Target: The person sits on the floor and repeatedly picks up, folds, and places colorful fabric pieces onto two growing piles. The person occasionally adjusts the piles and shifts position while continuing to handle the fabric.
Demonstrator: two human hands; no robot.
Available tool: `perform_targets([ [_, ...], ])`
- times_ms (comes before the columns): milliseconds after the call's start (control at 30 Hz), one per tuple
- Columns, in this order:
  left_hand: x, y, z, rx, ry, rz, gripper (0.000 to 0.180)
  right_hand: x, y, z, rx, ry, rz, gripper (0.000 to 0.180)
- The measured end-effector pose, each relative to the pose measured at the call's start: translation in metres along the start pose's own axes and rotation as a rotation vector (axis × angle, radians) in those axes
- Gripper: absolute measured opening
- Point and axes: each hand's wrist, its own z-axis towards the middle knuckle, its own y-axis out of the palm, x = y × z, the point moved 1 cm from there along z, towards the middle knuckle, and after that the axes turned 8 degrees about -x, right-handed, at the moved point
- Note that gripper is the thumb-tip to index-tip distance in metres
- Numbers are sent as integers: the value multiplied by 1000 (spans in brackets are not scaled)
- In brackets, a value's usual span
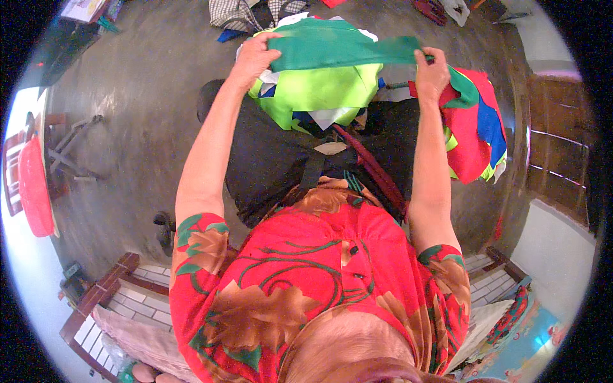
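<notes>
A long green fabric strip (345, 51) is stretched between my two hands. My left hand (257, 60) pinches its left end, and my right hand (431, 71) grips the right end. Below the strip lies a heap of cloth pieces, with a bright lime-yellow fabric piece (319, 90) on the near side and white and dark blue bits showing at its edges. To the right of my right hand, a second pile of cloth holds a red fabric piece (465, 142), a blue fabric piece (491, 131) and some green.
Checkered cloth (233, 14) lies on the floor beyond the heap. A red plastic chair (35, 185) and a folding metal stand (70, 150) are at the left. A wooden door (559, 147) is at the right. Behind me is a wooden-framed seat (105, 287).
</notes>
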Motion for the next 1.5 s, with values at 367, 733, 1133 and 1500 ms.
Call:
perform_targets([
  [367, -88, -33, 7, 211, -347, 729, 53, 23, 70, -50, -450, -163, -40, 55],
  [733, -43, -8, -3, 415, 109, 878, 35, 23, 69, -65, -408, -93, 174, 50],
  [1133, -72, 9, 4, -39, 155, 1036, 35, -11, 45, -78, -418, -57, 409, 40],
  [1500, -58, 20, -5, 33, 87, 1087, 37, 9, -77, -107, -87, -77, 475, 26],
])
